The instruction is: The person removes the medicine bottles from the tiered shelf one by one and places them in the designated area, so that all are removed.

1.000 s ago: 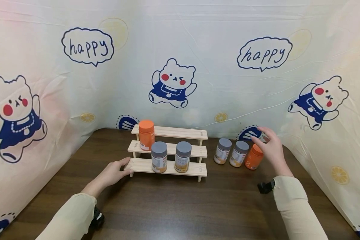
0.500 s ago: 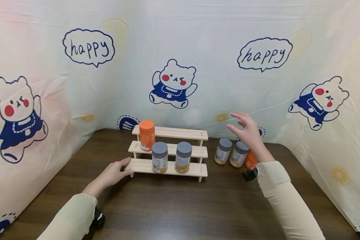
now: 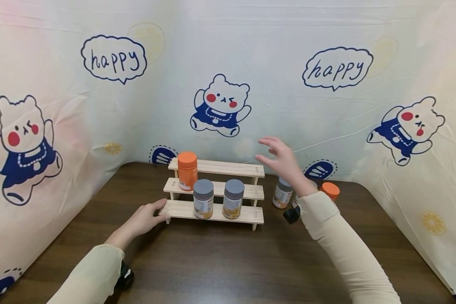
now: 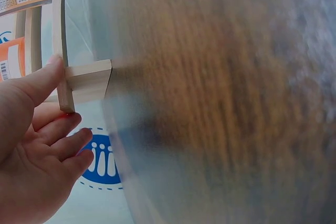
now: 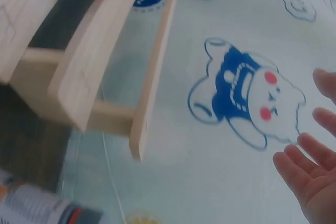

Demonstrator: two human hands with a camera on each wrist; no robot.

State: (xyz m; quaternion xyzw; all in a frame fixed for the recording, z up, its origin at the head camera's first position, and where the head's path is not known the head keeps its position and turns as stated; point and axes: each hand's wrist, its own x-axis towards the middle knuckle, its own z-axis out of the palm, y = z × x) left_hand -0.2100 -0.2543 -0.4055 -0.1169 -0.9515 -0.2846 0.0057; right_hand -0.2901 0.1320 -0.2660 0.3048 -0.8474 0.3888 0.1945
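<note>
A three-tier wooden rack [image 3: 216, 168] stands on the table. My left hand [image 3: 146, 218] grips the left end of its lowest board, thumb on one face and fingers curled at the other, as the board end [image 4: 65, 100] shows in the left wrist view. An orange bottle [image 3: 188, 172] stands at the left of the middle tier. Two grey-lidded jars, one on the left [image 3: 203, 200] and one on the right [image 3: 233, 200], stand on the lowest tier. My right hand [image 3: 283, 162] is raised right of the top tier, fingers spread, holding nothing.
Right of the rack stand a grey-lidded jar [image 3: 282, 196], a second jar mostly hidden behind my right wrist, and an orange bottle [image 3: 329, 191] partly covered by the sleeve. A printed cloth [image 3: 167, 105] encloses the back and sides of the brown table [image 3: 197, 261].
My right hand has moved left from above the orange bottle on the right, past the jars, toward the rack. My left hand has stayed at the rack's lowest board.
</note>
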